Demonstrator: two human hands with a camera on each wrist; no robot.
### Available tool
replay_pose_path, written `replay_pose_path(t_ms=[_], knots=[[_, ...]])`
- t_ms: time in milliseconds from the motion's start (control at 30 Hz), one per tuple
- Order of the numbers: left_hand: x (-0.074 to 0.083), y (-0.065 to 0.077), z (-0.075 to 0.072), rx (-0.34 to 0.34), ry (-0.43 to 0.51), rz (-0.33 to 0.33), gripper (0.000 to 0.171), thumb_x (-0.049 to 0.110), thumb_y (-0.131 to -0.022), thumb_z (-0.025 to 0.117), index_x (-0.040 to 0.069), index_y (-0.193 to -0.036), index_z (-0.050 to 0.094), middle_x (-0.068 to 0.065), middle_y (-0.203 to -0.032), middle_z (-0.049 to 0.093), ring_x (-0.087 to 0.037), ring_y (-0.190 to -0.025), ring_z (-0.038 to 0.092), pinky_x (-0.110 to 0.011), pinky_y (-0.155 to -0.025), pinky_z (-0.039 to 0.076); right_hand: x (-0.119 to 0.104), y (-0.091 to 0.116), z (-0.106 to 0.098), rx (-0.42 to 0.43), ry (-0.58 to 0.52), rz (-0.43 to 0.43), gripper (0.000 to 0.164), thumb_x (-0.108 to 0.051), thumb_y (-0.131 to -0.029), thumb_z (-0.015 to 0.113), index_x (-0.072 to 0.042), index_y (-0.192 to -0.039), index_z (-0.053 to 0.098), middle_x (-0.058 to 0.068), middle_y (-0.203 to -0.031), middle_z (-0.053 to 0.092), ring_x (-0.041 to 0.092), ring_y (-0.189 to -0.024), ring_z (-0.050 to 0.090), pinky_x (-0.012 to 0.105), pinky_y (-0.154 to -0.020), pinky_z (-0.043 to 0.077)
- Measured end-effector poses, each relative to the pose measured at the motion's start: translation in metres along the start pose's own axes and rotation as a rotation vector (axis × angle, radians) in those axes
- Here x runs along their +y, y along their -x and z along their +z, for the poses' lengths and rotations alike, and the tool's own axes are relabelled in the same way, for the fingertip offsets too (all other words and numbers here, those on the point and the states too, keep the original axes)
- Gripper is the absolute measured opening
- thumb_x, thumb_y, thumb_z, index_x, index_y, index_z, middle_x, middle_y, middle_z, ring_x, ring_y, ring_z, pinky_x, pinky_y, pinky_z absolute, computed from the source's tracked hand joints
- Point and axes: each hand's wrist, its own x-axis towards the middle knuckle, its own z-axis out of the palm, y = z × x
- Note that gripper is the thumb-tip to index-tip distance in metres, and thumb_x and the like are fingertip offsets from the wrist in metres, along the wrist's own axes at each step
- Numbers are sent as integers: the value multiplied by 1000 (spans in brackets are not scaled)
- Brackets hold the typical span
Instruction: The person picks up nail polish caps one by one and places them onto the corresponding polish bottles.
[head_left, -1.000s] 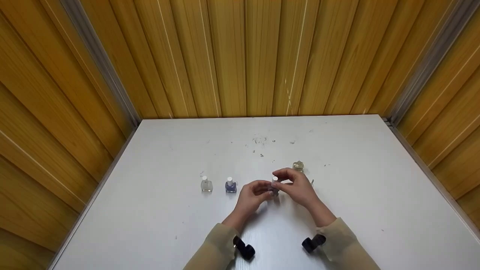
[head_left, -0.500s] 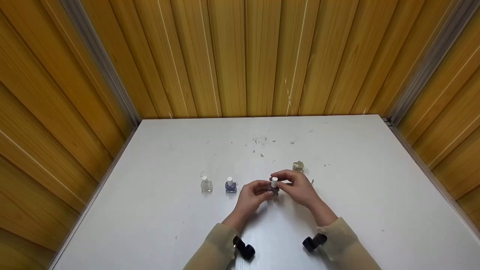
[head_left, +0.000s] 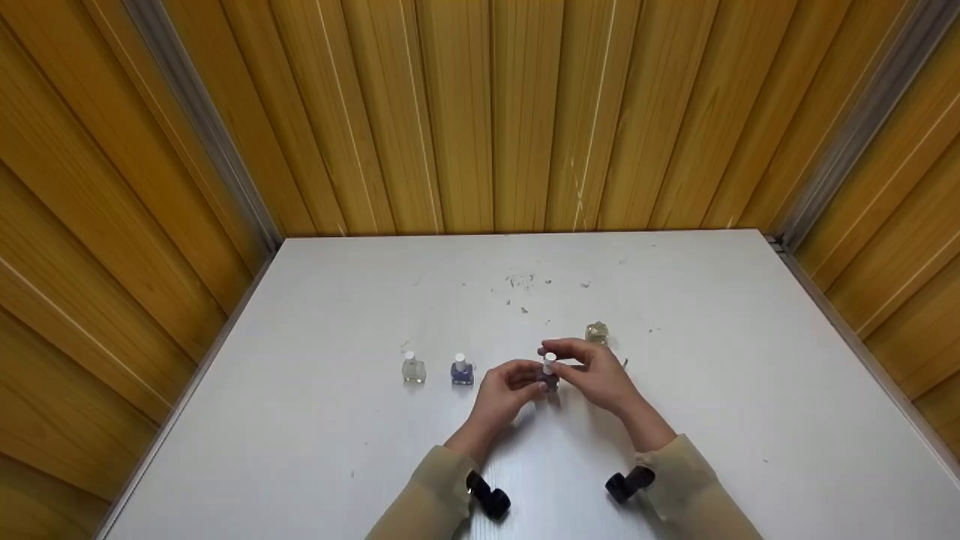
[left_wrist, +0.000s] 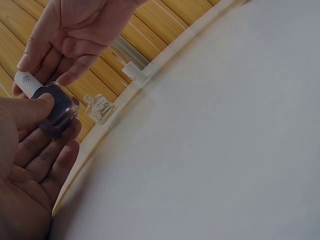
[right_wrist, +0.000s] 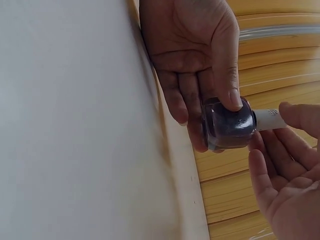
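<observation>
A small nail polish bottle of dark purple polish (right_wrist: 229,125) is gripped by my left hand (head_left: 501,396), thumb on one face and fingers behind. Its white cap (right_wrist: 269,120) sits on the neck, and my right hand (head_left: 600,379) pinches it between thumb and fingers. Beyond the right hand is an uncapped nail polish bottle (left_wrist: 100,108), clear with a pale gold tint. A loose white cap (left_wrist: 133,71) stands out beside that bottle in the left wrist view; the right hand mostly hides it in the head view.
Left of my hands, a purple nail polish bottle (head_left: 462,370) and a clear one (head_left: 413,369) stand upright with white caps on. The white table (head_left: 300,450) has scuff marks towards the back. Wood-patterned panels (head_left: 480,120) enclose it at the back and sides.
My right fingers have shifted slightly around the white cap, leaving more of it showing. The left hand and its bottle have kept their place.
</observation>
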Motion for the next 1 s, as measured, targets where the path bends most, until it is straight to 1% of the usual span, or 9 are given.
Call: replay_pose_path(t_ms=[100,167,400,500,600,733,800,867,1000], knots=[[1,0,0,0,-12,10,30,-4,-90,73,-8,-120,67,-25,-115,75,-26,-107,75,-24,-87,61,-1,0,0,-22,-7,-18,31,-3,-99,63,2,-129,67,22,-128,71,32,-123,66,17,-93,55],[0,0,0,0,-17,9,30,-4,-90,73,-9,-120,67,-24,-115,75,-25,-108,75,-24,-88,61,0,0,0,-17,-1,-17,29,-2,-99,62,2,-127,69,22,-126,72,26,-119,68,17,-92,55],[1,0,0,-1,-16,22,30,-5,-90,73,-7,-119,69,-23,-113,76,-26,-107,75,-24,-88,61,-1,-1,1,54,18,17,25,-10,-94,75,2,-115,71,18,-111,74,14,-102,69,20,-84,58],[1,0,0,-6,-17,14,29,-4,-90,73,-6,-118,69,-22,-113,76,-26,-107,75,-24,-88,61,1,-2,3,90,21,45,25,-13,-90,79,-1,-110,71,17,-106,74,13,-99,68,21,-82,59],[1,0,0,-6,-10,7,28,-5,-90,73,-6,-118,69,-23,-113,76,-26,-107,75,-25,-87,61,2,-2,3,108,28,54,28,-14,-90,80,0,-112,70,18,-109,73,16,-101,68,21,-83,58],[1,0,0,-1,-2,-2,29,-6,-90,72,-7,-119,69,-24,-113,75,-26,-107,75,-26,-87,61,3,-2,1,63,20,18,34,-12,-95,74,2,-125,68,19,-123,72,26,-115,66,19,-88,56],[1,-1,1,0,4,-3,29,-7,-90,72,-9,-119,68,-26,-113,75,-27,-106,75,-27,-87,62,3,-1,0,25,11,-8,33,-9,-98,68,2,-129,67,20,-128,71,28,-122,65,18,-91,55],[1,-1,1,-2,15,-3,30,-7,-90,72,-10,-119,67,-27,-113,74,-28,-106,75,-28,-87,62,3,-1,-1,-9,-2,-25,32,-5,-100,63,3,-130,66,22,-130,70,25,-124,65,18,-94,54],[1,0,0,-11,46,-11,30,-8,-89,71,-12,-119,66,-29,-114,73,-28,-105,75,-31,-86,63,2,0,-1,-29,-14,-24,29,-1,-100,61,6,-127,67,24,-127,70,10,-115,68,16,-93,54]])
